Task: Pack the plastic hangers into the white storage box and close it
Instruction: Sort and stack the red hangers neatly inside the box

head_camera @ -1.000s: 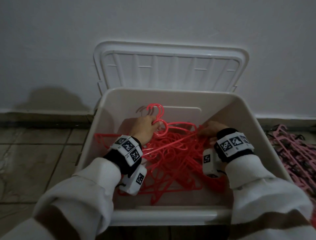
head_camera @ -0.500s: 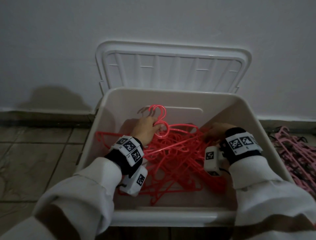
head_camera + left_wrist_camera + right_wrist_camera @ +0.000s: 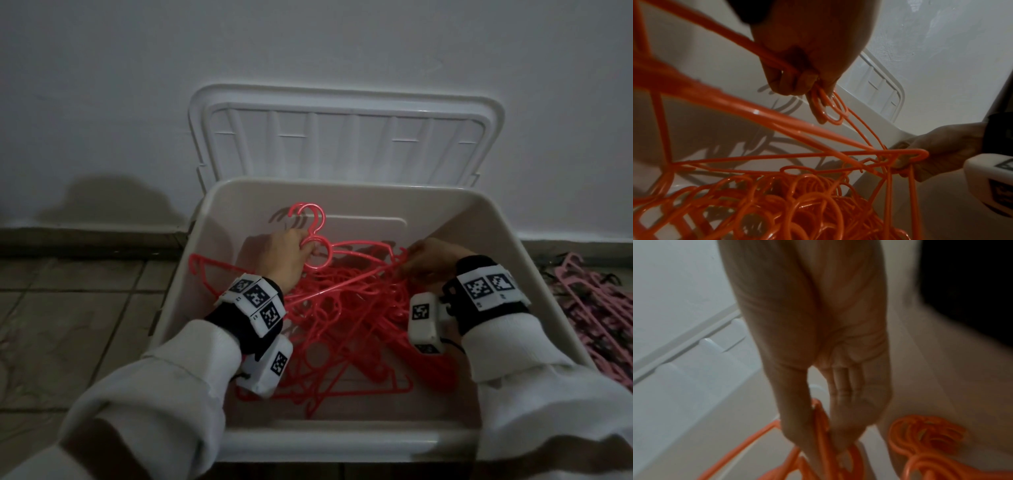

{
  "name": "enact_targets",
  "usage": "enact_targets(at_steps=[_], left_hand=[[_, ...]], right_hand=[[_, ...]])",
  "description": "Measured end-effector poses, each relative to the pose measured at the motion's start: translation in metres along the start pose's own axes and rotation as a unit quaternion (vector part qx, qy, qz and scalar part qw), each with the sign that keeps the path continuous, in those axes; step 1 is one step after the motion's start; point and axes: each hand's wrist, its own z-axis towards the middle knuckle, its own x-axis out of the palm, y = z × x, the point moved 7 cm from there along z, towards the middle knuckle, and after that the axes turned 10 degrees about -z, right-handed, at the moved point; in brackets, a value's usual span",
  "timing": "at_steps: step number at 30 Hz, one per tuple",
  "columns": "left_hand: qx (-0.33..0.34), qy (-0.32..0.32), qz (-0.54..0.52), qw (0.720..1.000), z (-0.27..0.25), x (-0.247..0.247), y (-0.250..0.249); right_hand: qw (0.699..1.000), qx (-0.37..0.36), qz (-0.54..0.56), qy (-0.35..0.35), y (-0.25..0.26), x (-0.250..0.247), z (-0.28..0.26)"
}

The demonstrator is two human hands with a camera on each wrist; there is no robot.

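Observation:
The white storage box stands on the floor with its lid swung up against the wall. Inside lies a tangle of red plastic hangers. My left hand grips a few hangers at the neck below their hooks, near the box's back wall. My right hand pinches the shoulder end of the same hangers between thumb and fingers, at the right side of the box. Both hands are inside the box, above the pile.
A heap of pink hangers lies on the floor to the right of the box. Tiled floor stretches to the left. A white wall rises directly behind the lid.
Both hands have lifted the held hangers slightly and shifted them toward the back of the box. The hooks now stand a little higher against the back wall.

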Motion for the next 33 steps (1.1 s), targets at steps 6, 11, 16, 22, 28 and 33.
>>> enact_targets(at_steps=[6, 11, 16, 22, 28, 33], left_hand=[[-0.003, -0.018, 0.012, 1.000, 0.000, -0.002, 0.000], [0.001, -0.022, 0.012, 1.000, -0.002, -0.004, -0.003], [0.001, -0.002, 0.100, 0.995, -0.006, -0.006, -0.008], [0.003, 0.037, 0.107, 0.994, -0.007, -0.002, -0.008], [-0.015, 0.043, 0.123, 0.991, -0.007, 0.000, -0.003], [-0.025, 0.056, 0.123, 0.991, -0.006, 0.004, 0.000]], right_hand=[[0.999, 0.021, 0.032, 0.029, -0.001, 0.008, -0.004], [0.996, -0.011, -0.078, -0.035, 0.005, 0.001, 0.000], [0.992, -0.029, -0.118, -0.027, 0.005, 0.001, 0.001], [0.983, -0.047, -0.166, -0.059, 0.009, 0.001, 0.005], [0.978, -0.056, -0.194, -0.044, 0.008, 0.001, 0.007], [0.972, -0.059, -0.227, 0.001, 0.009, 0.008, 0.003]])
